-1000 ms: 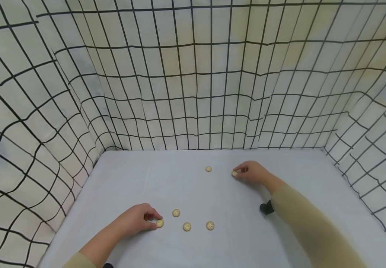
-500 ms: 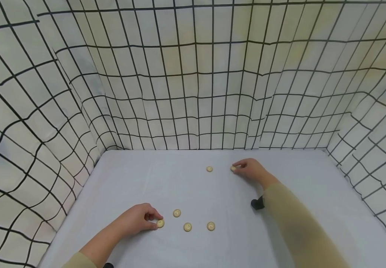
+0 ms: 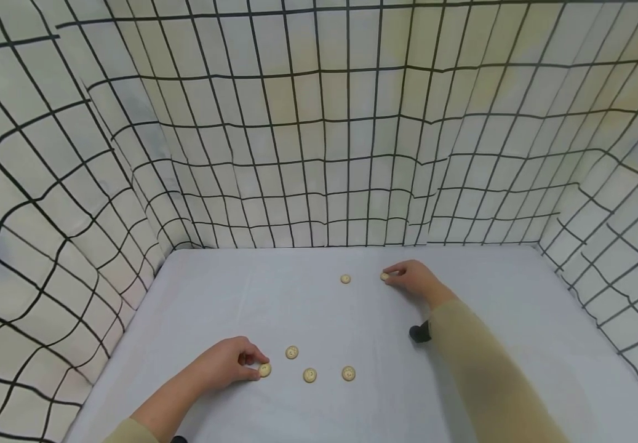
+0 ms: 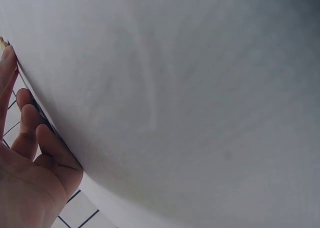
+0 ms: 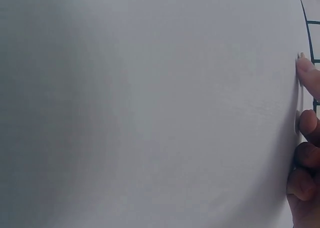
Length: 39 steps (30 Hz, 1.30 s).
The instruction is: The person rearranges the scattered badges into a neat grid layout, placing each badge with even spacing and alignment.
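Observation:
In the head view my left hand (image 3: 229,364) rests on the table at the front left, thumb and index finger pinching the edge of a round tan button (image 3: 265,370). Farther back and to the right, my right hand (image 3: 415,282) pinches another such button (image 3: 385,277) at the tabletop. A loose button (image 3: 345,279) lies just left of that hand. Three more lie right of my left hand: one button (image 3: 291,352) slightly behind, another button (image 3: 310,375) and a third button (image 3: 349,373) in front. The wrist views mostly show white cloth, with only part of each hand at the edge.
The buttons lie on a white-covered table (image 3: 230,295). White walls with a black grid (image 3: 324,141) enclose it at the back and both sides. A black object (image 3: 420,333) sits at my right wrist, under the tan sleeve (image 3: 479,363).
My right hand has slid a little away from me and slightly left, with its button now roughly level with the loose one beside it. The left hand and the other buttons have stayed put.

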Motion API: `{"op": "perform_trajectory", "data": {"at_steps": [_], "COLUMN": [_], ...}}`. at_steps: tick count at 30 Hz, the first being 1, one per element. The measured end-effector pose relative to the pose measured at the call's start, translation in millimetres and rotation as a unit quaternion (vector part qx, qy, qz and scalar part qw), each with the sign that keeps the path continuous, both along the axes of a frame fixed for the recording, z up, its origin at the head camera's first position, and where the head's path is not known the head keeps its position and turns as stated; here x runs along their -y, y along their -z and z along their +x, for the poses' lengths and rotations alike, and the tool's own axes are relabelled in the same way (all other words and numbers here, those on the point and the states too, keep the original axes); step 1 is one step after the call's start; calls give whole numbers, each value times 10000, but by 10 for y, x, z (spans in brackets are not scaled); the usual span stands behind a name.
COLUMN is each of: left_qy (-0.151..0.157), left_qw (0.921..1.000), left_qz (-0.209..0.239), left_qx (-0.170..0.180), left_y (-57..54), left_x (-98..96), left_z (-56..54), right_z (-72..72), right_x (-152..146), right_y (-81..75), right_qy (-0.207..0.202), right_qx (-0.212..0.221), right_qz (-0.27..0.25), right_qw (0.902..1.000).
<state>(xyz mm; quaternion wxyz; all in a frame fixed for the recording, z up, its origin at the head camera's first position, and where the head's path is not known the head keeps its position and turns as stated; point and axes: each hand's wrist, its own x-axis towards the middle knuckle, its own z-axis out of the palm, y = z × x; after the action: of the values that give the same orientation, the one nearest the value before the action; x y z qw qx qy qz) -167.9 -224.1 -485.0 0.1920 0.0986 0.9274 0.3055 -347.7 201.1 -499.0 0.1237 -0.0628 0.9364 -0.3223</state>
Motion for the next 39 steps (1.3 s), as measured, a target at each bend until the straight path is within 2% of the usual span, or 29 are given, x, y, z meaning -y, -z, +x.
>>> {"op": "perform_trajectory", "data": {"at_steps": [9,26,39], "left_qy": [-57,23,10], "left_qw": [10000,10000,10000], "left_qz": [-22,31,-2], "left_qx": [-16,-52,-98], "left_y": [2,8,6], "left_x": [-1,2,-5], "left_z": [17,8,16], "right_z": [-13,79,196], "right_x": [13,-1,-130], "right_y": [38,79,-54], "right_qy": [65,-55,-491], "right_qx": [52,-231,-37], "right_qz": [35,181,23], "right_qw": [10000,9996,9988]}}
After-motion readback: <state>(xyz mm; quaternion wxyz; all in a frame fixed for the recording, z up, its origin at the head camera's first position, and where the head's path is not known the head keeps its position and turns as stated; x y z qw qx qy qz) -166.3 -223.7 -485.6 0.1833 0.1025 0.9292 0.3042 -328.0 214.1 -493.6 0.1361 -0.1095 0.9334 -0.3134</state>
